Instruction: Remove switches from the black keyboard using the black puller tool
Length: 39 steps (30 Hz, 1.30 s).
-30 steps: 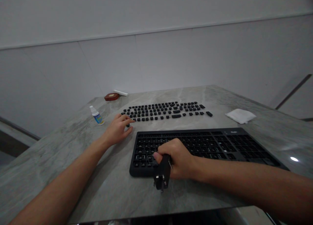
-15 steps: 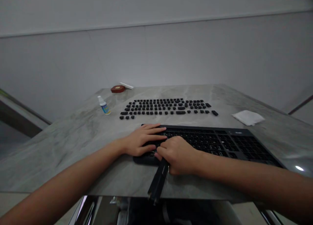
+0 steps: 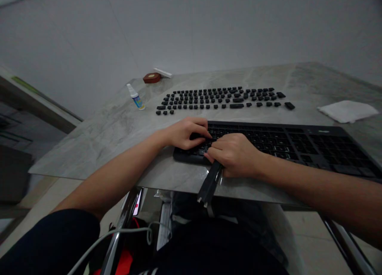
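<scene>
A black keyboard [image 3: 268, 140] with its keycaps removed over large parts lies along the front of the table, under both my hands. My left hand [image 3: 189, 132] is at its left end, fingers bent, with thumb and forefinger tips drawn together on the key area; whatever is between them is too small to make out. Close beside it, my right hand [image 3: 235, 155] is closed around a long black tool [image 3: 209, 184] with a forked lower end, which sticks out past the table edge. The tool's other end is hidden by my fingers and the keyboard.
Behind the keyboard, loose black keycaps [image 3: 205, 98] lie in rows. A small white spray bottle [image 3: 137, 98] with a blue label stands left of them. Further back are a brown box [image 3: 152, 78] and a white strip [image 3: 162, 73]. A folded white cloth [image 3: 347, 111] lies right.
My left hand has gone from lying flat with fingers stretched to bent fingers at the keys. The right hand keeps its hold on the tool. The view has tilted down.
</scene>
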### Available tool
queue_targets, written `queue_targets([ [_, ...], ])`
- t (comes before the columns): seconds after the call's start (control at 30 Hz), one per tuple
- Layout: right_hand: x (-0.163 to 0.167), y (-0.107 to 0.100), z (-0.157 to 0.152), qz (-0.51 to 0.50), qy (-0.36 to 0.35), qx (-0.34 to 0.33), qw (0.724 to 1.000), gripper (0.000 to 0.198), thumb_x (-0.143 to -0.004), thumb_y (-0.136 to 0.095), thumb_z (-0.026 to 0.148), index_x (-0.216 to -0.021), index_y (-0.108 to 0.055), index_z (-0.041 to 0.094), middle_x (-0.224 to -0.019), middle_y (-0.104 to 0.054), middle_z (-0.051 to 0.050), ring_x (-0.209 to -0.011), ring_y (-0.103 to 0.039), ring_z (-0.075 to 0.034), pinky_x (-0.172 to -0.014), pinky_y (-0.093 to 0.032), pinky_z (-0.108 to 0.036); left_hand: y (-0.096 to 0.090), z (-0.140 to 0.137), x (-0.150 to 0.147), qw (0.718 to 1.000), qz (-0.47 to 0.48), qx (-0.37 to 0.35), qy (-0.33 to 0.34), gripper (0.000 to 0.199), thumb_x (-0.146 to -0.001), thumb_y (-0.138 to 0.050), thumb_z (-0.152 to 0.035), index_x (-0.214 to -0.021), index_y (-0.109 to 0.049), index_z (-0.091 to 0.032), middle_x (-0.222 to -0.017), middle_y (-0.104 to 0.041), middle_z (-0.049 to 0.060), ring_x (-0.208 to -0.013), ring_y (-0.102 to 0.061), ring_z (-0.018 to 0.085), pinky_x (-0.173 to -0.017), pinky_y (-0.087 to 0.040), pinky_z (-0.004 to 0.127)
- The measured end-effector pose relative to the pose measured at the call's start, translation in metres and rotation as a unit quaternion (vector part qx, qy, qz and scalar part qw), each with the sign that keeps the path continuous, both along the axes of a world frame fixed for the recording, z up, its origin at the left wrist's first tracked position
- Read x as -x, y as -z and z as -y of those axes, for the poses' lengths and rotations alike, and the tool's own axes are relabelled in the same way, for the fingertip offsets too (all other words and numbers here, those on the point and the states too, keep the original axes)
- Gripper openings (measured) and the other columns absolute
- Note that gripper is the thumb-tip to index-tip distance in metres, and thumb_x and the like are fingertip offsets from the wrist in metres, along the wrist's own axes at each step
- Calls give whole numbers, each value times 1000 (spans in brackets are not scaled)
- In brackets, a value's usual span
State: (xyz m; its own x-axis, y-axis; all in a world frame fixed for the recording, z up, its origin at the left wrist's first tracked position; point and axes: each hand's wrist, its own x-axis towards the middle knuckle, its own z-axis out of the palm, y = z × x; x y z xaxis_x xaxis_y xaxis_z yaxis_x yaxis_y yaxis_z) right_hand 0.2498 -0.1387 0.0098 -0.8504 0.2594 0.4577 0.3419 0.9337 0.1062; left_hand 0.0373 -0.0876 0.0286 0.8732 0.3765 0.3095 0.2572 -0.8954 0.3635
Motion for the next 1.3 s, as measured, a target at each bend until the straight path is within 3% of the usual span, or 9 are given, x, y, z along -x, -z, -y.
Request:
queue_targets([
  [0.1, 2, -3, 0, 38, 17, 18, 999, 22, -86, -51, 23, -69, -63, 15, -60, -61, -5, -53, -49, -15, -54, -23, -31, -18, 8, 9, 996, -53, 72, 13, 16, -85, -56, -21, -83, -70, -14, -79, -60, 6, -69, -56, 14, -67, -46, 25],
  [0.23, 3, -5, 0, 51, 55, 73, 994, 25, -88, -51, 28, -69, -63, 16, -60, -60, -5, -53, -49, -15, -53, -21, -30, -29, 7, 13, 974, -141, 175, 28, 14, -81, -67, -25, -90, -71, -15, -76, -63, 2, -70, -58, 13, -68, -45, 23],
  [0.4, 1, -5, 0, 27, 82, 134, 987, 30, -89, -52, 29, -64, -60, 15, -58, -59, -4, -50, -47, -13, -53, -17, -30, -22, 2, 12, 970, -133, 203, 10, 11, -83, -64, -21, -87, -72, -14, -78, -66, 3, -71, -59, 12, -68, -44, 23],
  [0.53, 0, -5, 0, 26, 77, 143, 986, 31, -90, -51, 28, -64, -58, 15, -59, -59, -3, -51, -47, -12, -53, -17, -30, -21, 2, 11, 971, -121, 205, 15, 10, -84, -63, -18, -85, -71, -14, -77, -65, 3, -73, -59, 13, -69, -45, 24],
  [0.77, 3, -4, 8, 57, 18, 23, 998, 21, -88, -51, 22, -71, -58, 14, -61, -60, -5, -52, -51, -15, -53, -25, -30, -26, 6, 10, 973, -151, 173, 21, 12, -82, -70, -28, -84, -67, -16, -73, -58, 0, -72, -55, 15, -70, -43, 26],
  [1.0, 16, -7, 36, 17, 29, -119, 992, 23, -85, -43, 8, -65, -50, 17, -55, -52, -2, -46, -47, -15, -47, -26, -29, -14, 6, 13, 979, -155, 133, -10, 13, -82, -68, -30, -78, -64, -18, -71, -58, 0, -70, -53, 15, -67, -40, 27],
  [1.17, 23, -7, 48, 22, 66, -163, 984, 21, -81, -45, 6, -63, -47, 17, -55, -47, -1, -44, -41, -13, -43, -23, -26, -12, 9, 15, 981, -156, 117, -25, 11, -79, -67, -28, -78, -61, -19, -73, -60, 0, -69, -54, 16, -65, -41, 26],
  [1.3, 25, -5, 49, 26, 77, -153, 985, 20, -79, -45, 4, -63, -47, 16, -53, -46, -1, -43, -39, -12, -39, -23, -25, -11, 9, 15, 980, -159, 114, -22, 12, -78, -67, -27, -75, -59, -19, -73, -60, 0, -70, -55, 16, -65, -42, 25],
])
